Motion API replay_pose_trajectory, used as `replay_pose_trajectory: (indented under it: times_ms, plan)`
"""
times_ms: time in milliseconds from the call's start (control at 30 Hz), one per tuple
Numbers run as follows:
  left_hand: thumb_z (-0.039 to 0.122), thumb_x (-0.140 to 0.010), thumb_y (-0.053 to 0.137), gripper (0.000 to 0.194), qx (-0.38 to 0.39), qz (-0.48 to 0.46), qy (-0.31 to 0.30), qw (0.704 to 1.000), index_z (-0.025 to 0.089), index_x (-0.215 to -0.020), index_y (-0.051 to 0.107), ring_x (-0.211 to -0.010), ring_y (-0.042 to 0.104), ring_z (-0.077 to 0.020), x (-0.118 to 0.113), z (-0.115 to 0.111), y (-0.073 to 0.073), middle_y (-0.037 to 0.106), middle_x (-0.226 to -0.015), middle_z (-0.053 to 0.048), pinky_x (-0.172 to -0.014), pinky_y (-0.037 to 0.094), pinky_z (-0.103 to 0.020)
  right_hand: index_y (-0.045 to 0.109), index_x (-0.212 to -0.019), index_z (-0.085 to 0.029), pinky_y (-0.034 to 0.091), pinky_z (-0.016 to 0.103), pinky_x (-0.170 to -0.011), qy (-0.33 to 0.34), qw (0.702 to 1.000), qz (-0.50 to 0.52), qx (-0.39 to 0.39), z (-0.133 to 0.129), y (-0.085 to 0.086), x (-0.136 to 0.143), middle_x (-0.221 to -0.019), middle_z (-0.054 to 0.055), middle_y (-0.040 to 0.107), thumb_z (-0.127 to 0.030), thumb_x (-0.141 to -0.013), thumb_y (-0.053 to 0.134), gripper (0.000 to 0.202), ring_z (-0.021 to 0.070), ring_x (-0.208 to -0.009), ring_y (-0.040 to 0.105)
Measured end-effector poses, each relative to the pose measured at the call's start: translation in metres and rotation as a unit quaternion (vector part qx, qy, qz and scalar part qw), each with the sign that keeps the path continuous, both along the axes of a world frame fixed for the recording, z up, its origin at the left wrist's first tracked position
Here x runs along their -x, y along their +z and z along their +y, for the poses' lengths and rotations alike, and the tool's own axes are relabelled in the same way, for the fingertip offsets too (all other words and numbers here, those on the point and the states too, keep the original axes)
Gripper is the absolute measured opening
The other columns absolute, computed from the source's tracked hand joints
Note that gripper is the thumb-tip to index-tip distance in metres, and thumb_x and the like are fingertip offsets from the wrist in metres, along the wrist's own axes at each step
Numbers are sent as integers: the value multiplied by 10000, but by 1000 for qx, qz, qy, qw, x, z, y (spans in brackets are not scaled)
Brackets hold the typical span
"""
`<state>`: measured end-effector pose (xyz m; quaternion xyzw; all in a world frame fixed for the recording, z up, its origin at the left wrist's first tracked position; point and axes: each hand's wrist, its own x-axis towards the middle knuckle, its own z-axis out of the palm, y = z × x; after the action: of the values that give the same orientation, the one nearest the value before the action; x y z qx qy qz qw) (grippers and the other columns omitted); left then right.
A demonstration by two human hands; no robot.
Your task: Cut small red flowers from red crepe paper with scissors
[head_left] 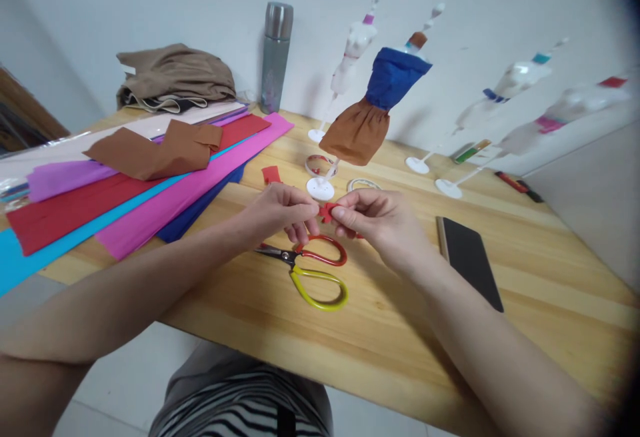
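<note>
scissors (287, 256) lie below my hands; left (295, 216) and right (367, 220) fingertips nearly closed, pinching red paper (329, 212) above them: best keep pinches light, folds even.

Scissors handles: one loop red (327, 250), the other yellow (320, 290). Mannequin bodice (395, 77): blue; its skirt (357, 132): brown. Lap garment (240, 400): black-and-white stripes; small piece between the fingertips (328, 212): red.

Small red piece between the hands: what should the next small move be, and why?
Perhaps ease the hands slightly apart to spread the red piece: it looks bunched, with the left hand at one side and the right hand pinching the other.
</note>
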<state>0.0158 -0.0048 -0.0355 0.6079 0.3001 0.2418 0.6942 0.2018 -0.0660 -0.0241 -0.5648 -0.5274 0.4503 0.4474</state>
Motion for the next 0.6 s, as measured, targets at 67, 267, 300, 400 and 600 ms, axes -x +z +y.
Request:
replay_pose_trajectory:
  times_ms: [67,267,300,400,600]
  plan:
    - [229,-798,694,203,14,-16,7,1000,93,-647,701,-443,614,-75,0,-1,-1,675,-532,-20,-466,485,-150,682,-652,-231,429,258,-452,-12,1000,10,-8,0,-2,1,-524,-4,649,-414,-652,889,276,115,-455,532]
    - [156,-796,721,164,22,-17,54,998,90,-650,686,-428,606,-72,-5,-4,1,675,-529,-9,-453,482,-150,698,-650,-224,434,254,-455,-24,999,13,-29,2,-10,5,-533,-2,662,-374,-650,871,229,107,-455,535]
    - [137,-795,723,161,26,-19,59,998,88,-646,682,-420,601,-69,-5,-4,2,673,-525,-6,-448,480,-147,700,-651,-225,434,253,-453,-25,999,10,-34,2,-10,6,-535,-3,661,-371,-650,869,224,107,-457,535]
    - [62,-798,702,152,42,-22,73,996,85,-650,673,-427,614,-69,-7,-6,4,684,-549,-1,-453,498,-147,706,-654,-224,433,252,-449,-33,998,2,-45,2,-9,6,-544,-6,657,-368,-656,863,213,106,-463,529]
    - [-10,-872,539,229,77,-8,93,993,91,-701,653,-463,654,-84,-8,-9,4,719,-632,-18,-467,527,-170,696,-633,-226,431,255,-448,-57,997,-4,-53,2,-8,7,-537,-3,654,-340,-675,835,184,107,-461,515]
